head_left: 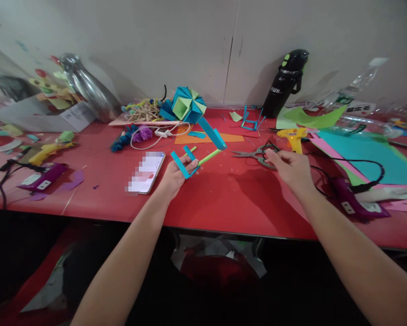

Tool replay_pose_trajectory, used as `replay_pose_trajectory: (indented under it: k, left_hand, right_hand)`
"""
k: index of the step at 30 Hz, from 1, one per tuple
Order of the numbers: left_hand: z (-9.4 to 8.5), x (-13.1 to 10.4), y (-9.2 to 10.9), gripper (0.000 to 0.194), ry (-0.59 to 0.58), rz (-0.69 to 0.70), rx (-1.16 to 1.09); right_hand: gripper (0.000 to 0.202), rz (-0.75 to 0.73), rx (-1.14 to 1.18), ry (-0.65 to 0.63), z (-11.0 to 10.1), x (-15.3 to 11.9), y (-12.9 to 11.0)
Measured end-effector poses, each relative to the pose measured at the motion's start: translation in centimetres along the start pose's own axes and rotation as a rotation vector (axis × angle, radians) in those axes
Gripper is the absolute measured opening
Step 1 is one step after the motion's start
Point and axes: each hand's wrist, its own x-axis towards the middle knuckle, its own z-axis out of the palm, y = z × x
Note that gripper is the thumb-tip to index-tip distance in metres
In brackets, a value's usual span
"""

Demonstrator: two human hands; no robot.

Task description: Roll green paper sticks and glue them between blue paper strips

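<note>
Left hand [180, 174] holds 1 paper model [210, 132]; right hand [290, 166], 1 black cord [270, 143].

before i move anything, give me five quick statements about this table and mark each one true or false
1. The left hand holds a green stick. True.
2. The phone lies to the right of the scissors. False: it lies to their left.
3. The yellow glue gun is on the table beyond the right hand. True.
4. The black bottle lies flat on its side. False: it stands upright near the wall.
5. The steel jug is on the left side of the table. True.
</note>
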Motion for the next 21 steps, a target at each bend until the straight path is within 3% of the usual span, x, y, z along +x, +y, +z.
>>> replay_pose_trajectory:
  k: [2,5,8,10,13,18,21]
  left_hand:
    - [0.0,-0.1,0.1,0.026,-0.030,-0.010,-0.015]
    - [0.0,-0.2,0.1,0.025,-0.084,-0.015,-0.011]
    - [0.1,-0.2,-0.3,0.025,-0.150,0.004,0.016]
    - [0.0,-0.1,-0.7,0.024,-0.155,0.010,0.049]
    - [-0.1,0.1,-1.2,0.024,-0.124,-0.005,0.094]
    - [0.0,0.3,-0.9,0.025,-0.044,0.037,0.065]
    - [0.1,0.5,-0.7,0.028,0.092,0.053,0.073]
  right_hand:
    - [0.035,-0.150,0.016,-0.065,0.4,-0.4,-1.2]
    - [0.068,-0.261,0.101,-0.197,1.0,-1.0,-3.0]
    - [0.065,-0.271,0.127,-0.342,1.7,-1.7,-4.4]
    - [0.052,-0.256,0.130,-0.431,2.1,-2.1,-4.9]
    - [0.028,-0.234,0.053,-0.574,2.5,-2.3,-4.9]
    - [0.047,-0.218,-0.157,-0.640,2.0,-2.0,-3.9]
    - [0.051,-0.211,-0.233,-0.639,0.9,-1.5,-2.9]
